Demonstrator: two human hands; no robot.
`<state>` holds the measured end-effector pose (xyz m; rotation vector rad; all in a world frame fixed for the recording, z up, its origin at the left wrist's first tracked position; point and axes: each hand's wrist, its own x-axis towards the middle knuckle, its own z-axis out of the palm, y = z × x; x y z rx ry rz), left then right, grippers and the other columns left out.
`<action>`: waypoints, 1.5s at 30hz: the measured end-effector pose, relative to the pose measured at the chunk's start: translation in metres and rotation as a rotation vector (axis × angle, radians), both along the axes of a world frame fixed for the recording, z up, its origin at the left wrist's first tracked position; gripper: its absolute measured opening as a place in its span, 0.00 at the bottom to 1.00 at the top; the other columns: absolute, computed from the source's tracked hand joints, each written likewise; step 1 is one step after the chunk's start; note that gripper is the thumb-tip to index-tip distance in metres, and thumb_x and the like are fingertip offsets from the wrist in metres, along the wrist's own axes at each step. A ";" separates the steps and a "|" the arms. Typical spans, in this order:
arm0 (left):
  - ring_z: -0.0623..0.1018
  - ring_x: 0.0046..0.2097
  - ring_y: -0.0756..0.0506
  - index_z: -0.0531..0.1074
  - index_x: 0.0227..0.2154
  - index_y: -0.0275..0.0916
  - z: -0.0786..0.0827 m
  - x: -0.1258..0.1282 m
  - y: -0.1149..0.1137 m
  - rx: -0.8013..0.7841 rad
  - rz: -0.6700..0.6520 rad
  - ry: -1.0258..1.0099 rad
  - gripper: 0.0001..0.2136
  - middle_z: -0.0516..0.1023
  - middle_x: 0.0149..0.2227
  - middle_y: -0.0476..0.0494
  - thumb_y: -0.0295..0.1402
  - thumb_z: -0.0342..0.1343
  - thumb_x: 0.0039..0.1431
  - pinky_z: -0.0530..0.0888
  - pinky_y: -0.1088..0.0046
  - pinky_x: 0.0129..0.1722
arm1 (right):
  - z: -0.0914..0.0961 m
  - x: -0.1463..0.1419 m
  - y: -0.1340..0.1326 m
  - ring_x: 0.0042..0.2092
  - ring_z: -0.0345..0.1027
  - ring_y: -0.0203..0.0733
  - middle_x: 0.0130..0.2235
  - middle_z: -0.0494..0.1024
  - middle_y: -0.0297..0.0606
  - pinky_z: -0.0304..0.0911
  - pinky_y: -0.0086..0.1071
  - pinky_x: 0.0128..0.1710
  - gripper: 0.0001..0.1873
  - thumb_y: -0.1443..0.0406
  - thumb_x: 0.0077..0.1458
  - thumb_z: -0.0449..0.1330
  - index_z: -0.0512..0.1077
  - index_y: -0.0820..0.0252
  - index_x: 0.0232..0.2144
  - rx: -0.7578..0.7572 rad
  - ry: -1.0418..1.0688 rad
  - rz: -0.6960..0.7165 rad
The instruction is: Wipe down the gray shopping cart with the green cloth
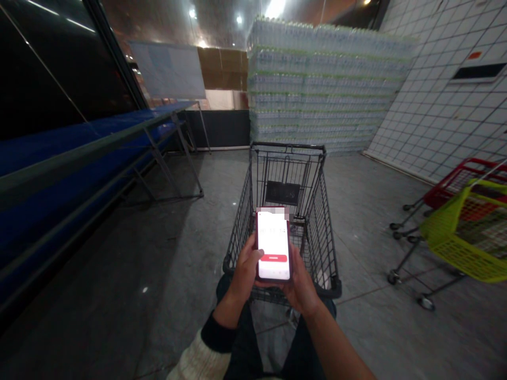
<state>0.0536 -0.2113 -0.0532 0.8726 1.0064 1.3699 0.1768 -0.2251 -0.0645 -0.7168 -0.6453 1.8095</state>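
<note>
Grey tile floor (158,274) carries everything here. Dark wire shopping cart (287,174) stands on floor at middle, its lower part hidden from view. Behind it, high wall of shrink-wrapped bottled water packs (320,84) stacked in many layers on floor, near white tiled wall (435,105). At right, red cart (463,182) and yellow-green basket cart (455,237) stand on small wheels, close together. At left, long blue display shelf (71,153) rests on floor by thin metal legs
</note>
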 end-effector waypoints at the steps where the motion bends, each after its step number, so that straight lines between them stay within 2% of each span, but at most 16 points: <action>1: 0.78 0.46 0.41 0.66 0.56 0.37 0.000 0.000 0.000 0.003 -0.001 0.000 0.28 0.77 0.50 0.41 0.32 0.53 0.49 0.75 0.67 0.43 | 0.000 0.000 0.000 0.47 0.73 0.48 0.50 0.78 0.39 0.73 0.47 0.41 0.31 0.44 0.56 0.55 0.63 0.46 0.58 0.001 0.000 0.000; 21: 0.77 0.45 0.41 0.68 0.54 0.36 -0.001 0.001 0.001 0.028 -0.015 0.022 0.26 0.77 0.49 0.41 0.33 0.53 0.49 0.74 0.69 0.41 | 0.002 0.002 0.000 0.46 0.74 0.48 0.49 0.78 0.40 0.73 0.48 0.40 0.31 0.43 0.55 0.55 0.63 0.47 0.58 -0.006 -0.002 -0.006; 36: 0.76 0.48 0.40 0.66 0.55 0.37 -0.002 0.001 0.000 0.048 -0.037 0.024 0.25 0.76 0.51 0.40 0.33 0.52 0.52 0.74 0.66 0.45 | 0.000 0.003 0.000 0.47 0.73 0.48 0.49 0.78 0.39 0.73 0.46 0.41 0.32 0.43 0.55 0.55 0.63 0.47 0.58 0.008 -0.022 -0.014; 40: 0.75 0.51 0.39 0.63 0.56 0.37 0.004 0.003 -0.006 0.100 -0.046 0.185 0.26 0.74 0.52 0.38 0.37 0.55 0.55 0.72 0.64 0.50 | -0.003 0.001 0.000 0.49 0.72 0.49 0.52 0.76 0.40 0.72 0.45 0.42 0.34 0.42 0.55 0.55 0.61 0.47 0.59 0.010 -0.046 -0.045; 45: 0.72 0.55 0.37 0.58 0.59 0.37 0.006 0.011 -0.011 0.094 0.111 0.563 0.34 0.69 0.56 0.34 0.40 0.62 0.50 0.68 0.57 0.55 | -0.009 -0.001 0.002 0.53 0.68 0.53 0.56 0.72 0.43 0.70 0.46 0.45 0.43 0.38 0.50 0.55 0.55 0.49 0.62 0.002 -0.088 -0.075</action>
